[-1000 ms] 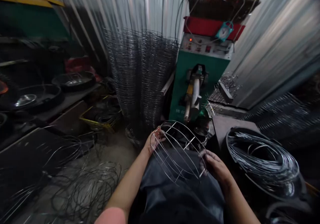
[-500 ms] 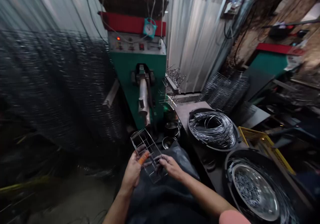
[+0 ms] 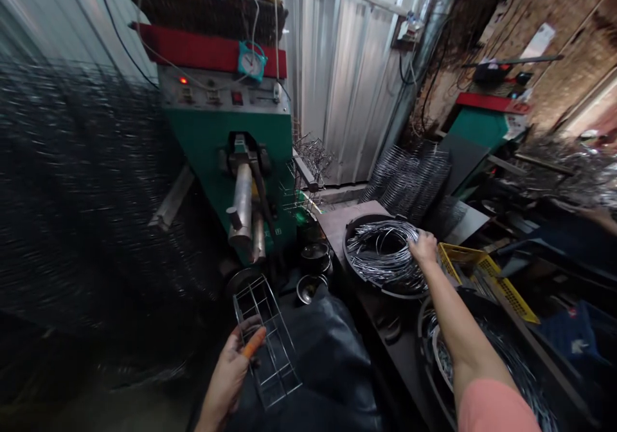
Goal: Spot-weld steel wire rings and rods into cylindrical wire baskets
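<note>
"So, what takes up the most room?"

"Corrugated wall at the back, then a blurred, dark mass of wirework on the left. Beside that stands a green machine, red on top, its pale metal arm jutting toward the person."

"And on the right?"

"A tabletop carrying a round black tray with a thick loop of silvery wires. Nearer the person is a second black tray, partly hidden by the right forearm. A yellow crate sits just beyond."

"Where's the wire frame?"

"Low in front of the machine, tilted above the dark cloth over the person's lap. Only the left hand has it, that grip closed around one long side."

"The right hand?"

"Stretched out to the first tray's right edge, fingers partly curled at the wires. Whether that grip has hold of any cannot be told."

"Smallest things?"

"A teal clock against the machine's red top, an orange covering on the left thumb, and a glowing red light on the panel."
</note>
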Motion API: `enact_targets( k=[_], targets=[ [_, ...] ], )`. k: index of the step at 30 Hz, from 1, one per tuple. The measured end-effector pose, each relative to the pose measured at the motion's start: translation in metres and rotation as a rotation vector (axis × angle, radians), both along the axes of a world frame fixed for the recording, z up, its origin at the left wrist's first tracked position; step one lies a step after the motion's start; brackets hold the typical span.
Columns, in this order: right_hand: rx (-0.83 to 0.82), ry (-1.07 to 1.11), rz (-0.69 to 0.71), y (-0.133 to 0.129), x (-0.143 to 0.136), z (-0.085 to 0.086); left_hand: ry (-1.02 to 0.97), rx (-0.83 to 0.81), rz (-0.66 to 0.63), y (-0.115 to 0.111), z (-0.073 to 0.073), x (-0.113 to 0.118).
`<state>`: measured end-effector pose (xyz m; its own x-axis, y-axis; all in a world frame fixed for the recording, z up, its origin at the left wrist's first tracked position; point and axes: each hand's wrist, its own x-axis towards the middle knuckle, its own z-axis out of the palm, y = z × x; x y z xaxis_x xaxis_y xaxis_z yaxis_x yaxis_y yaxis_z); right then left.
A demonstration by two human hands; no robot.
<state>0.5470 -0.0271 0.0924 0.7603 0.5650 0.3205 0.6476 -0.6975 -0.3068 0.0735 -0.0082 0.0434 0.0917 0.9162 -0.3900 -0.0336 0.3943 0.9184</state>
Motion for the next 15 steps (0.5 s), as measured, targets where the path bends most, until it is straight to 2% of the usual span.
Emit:
enact_targets(
  k=[3,5,7,12,15],
  targets=[
    [-0.127,0.030,0.088,0.017,0.000,-0.007,0.010,-0.008,-0.004,-0.002,0.002,0.001],
    [-0.187,0.146,0.164,0.032,-0.011,-0.017,0.014,-0.011,-0.001,-0.002,0.002,0.002],
    [-0.219,0.266,0.182,0.048,-0.023,-0.031,0.024,-0.018,0.010,-0.003,0.002,0.002],
    [-0.149,0.445,0.073,0.085,-0.038,-0.071,0.056,-0.060,0.019,-0.004,0.006,0.003],
    [-0.048,0.517,0.004,0.097,-0.031,-0.084,0.081,-0.081,0.011,-0.004,0.008,0.000]
  ],
)
